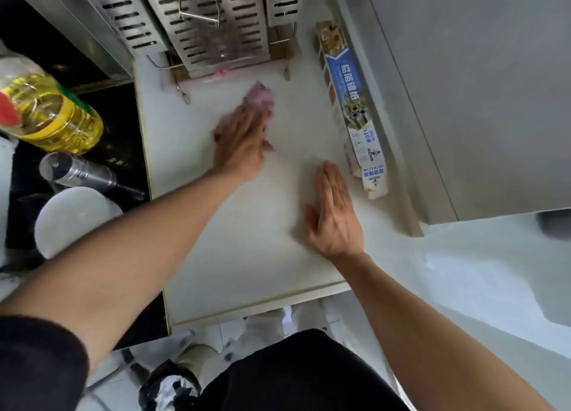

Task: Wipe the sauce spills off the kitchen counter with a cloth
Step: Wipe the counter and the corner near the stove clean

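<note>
Left hand (pixel 241 141) presses a pink cloth (pixel 261 96) flat on the white desk (pixel 247 240).
Cloth lies left of the foil box (pixel 352 110), fingers straight over it; right hand (pixel 332 215) rests released, flat, near the box's near end.

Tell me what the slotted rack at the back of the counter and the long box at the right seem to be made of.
The slotted rack looks like stainless steel with a brushed grey sheen and punched slots. The long box seems to be printed cardboard: flat faces, sharp folded edges, blue and white print. Both stand on the counter, which looks like smooth white stone or laminate; I cannot tell which.
</note>
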`<act>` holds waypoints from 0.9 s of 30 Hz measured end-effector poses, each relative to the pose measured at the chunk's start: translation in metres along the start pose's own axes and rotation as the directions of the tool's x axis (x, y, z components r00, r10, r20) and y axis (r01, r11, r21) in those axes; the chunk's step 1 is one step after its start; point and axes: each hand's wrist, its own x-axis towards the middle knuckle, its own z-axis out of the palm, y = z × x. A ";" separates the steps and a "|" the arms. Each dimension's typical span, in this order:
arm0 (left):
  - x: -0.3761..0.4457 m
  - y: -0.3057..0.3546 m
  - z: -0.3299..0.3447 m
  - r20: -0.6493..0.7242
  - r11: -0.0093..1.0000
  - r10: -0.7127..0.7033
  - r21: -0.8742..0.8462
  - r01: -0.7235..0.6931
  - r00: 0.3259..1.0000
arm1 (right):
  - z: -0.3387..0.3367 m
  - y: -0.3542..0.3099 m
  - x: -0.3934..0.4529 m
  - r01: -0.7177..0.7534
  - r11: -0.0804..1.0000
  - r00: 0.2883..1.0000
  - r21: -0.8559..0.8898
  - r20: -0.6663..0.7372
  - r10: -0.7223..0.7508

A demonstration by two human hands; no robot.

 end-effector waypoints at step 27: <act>-0.196 0.036 -0.015 0.029 0.966 0.189 -0.185 -0.181 0.982 | -0.020 -0.030 -0.013 0.279 0.959 0.940 0.050 0.189 -0.283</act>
